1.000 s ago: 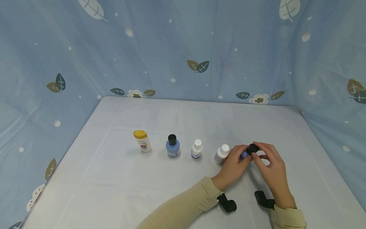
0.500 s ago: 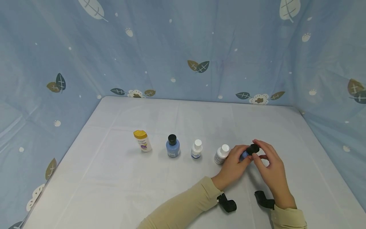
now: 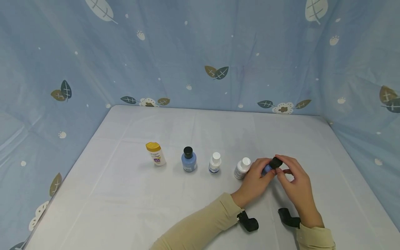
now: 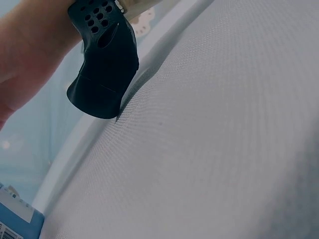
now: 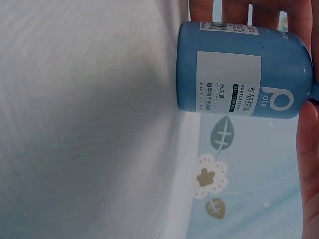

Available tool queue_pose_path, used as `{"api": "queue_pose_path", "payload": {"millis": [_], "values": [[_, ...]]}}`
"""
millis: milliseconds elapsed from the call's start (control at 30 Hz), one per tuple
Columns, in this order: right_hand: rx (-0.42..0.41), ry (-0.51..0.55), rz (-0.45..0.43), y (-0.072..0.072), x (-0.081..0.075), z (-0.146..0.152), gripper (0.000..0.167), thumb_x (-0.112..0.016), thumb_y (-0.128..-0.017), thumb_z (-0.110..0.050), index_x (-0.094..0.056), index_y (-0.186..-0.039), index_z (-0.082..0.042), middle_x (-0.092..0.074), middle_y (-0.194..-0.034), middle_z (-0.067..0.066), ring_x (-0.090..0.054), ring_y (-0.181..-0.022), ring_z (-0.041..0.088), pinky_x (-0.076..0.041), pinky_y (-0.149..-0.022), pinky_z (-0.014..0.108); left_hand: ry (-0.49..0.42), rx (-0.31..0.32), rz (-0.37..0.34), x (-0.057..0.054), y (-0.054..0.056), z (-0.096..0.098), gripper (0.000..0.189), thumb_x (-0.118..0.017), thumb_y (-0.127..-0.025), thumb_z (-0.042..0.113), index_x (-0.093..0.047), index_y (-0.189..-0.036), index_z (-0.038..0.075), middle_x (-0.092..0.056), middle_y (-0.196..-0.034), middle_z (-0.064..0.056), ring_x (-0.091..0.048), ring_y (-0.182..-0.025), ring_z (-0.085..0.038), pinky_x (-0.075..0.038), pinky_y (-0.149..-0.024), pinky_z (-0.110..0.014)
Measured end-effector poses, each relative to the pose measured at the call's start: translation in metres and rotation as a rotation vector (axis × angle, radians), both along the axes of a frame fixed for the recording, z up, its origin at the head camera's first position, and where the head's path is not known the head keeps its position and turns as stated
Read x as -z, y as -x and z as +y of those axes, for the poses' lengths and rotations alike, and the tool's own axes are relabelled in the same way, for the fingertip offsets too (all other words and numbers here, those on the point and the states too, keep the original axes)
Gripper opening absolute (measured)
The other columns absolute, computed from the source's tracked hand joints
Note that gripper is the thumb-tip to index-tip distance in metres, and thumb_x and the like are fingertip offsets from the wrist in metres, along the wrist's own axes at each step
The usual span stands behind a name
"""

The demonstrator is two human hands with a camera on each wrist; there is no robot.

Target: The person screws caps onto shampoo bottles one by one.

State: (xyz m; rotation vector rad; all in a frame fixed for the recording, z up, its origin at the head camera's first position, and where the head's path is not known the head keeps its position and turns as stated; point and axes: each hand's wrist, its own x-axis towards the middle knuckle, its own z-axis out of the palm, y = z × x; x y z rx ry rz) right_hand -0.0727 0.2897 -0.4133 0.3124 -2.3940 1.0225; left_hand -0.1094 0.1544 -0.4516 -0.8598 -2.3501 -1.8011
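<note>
At the right end of a row of bottles, my left hand (image 3: 254, 180) grips a blue shampoo bottle (image 3: 266, 169) by its body. The fingers and thumb of my right hand (image 3: 295, 178) pinch its black cap (image 3: 276, 162). In the right wrist view the bottle (image 5: 229, 74) shows its white label, and its base is down at the white cloth. Fingers lie behind it there, and a thumb is near its neck. Only a corner of the blue bottle (image 4: 20, 214) shows in the left wrist view.
Left of my hands stand a white bottle (image 3: 242, 168), a smaller white bottle (image 3: 215, 163), a blue bottle with a black cap (image 3: 189, 159) and a white bottle with a yellow cap (image 3: 155, 153). A patterned blue curtain (image 3: 187, 45) surrounds the white table (image 3: 140, 208).
The right fingers have shifted slightly on the black cap, lifting a little and then coming back down. The left hand and the other bottles have stayed in place.
</note>
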Motion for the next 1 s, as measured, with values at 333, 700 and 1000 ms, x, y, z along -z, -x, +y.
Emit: {"api": "queue_pose_path", "payload": {"millis": [333,700,1000], "values": [[0.005,0.023,-0.001,0.0014,-0.0008,-0.0013,0.053,-0.070,-0.072,0.005,-0.057,-0.121,-0.011,-0.051,-0.114,0.006,-0.046,-0.104,0.007,-0.040,-0.073,0.009,0.018,-0.002,-0.008,0.0022,0.0006,0.0006,0.030,-0.047,-0.093,0.028,-0.051,-0.121,0.018,-0.049,-0.116,0.007,-0.044,-0.105,-0.001,-0.036,-0.087,-0.018],[-0.024,-0.011,-0.014,0.0009,-0.0016,-0.0007,0.054,-0.056,-0.077,0.008,-0.052,-0.126,-0.013,-0.050,-0.124,0.004,-0.045,-0.111,0.007,-0.038,-0.075,0.008,0.009,-0.005,0.037,0.0011,0.0006,0.0010,0.029,-0.049,-0.092,0.027,-0.052,-0.119,0.017,-0.050,-0.116,0.006,-0.044,-0.106,-0.001,-0.036,-0.088,-0.017],[-0.005,-0.013,-0.016,-0.0002,0.0001,-0.0016,0.049,-0.058,-0.079,0.005,-0.053,-0.124,-0.013,-0.053,-0.118,0.005,-0.046,-0.108,0.005,-0.037,-0.076,0.008,0.008,-0.006,0.041,0.0005,0.0005,0.0001,0.030,-0.048,-0.093,0.027,-0.052,-0.121,0.018,-0.050,-0.116,0.006,-0.044,-0.107,-0.001,-0.036,-0.088,-0.018]]}}
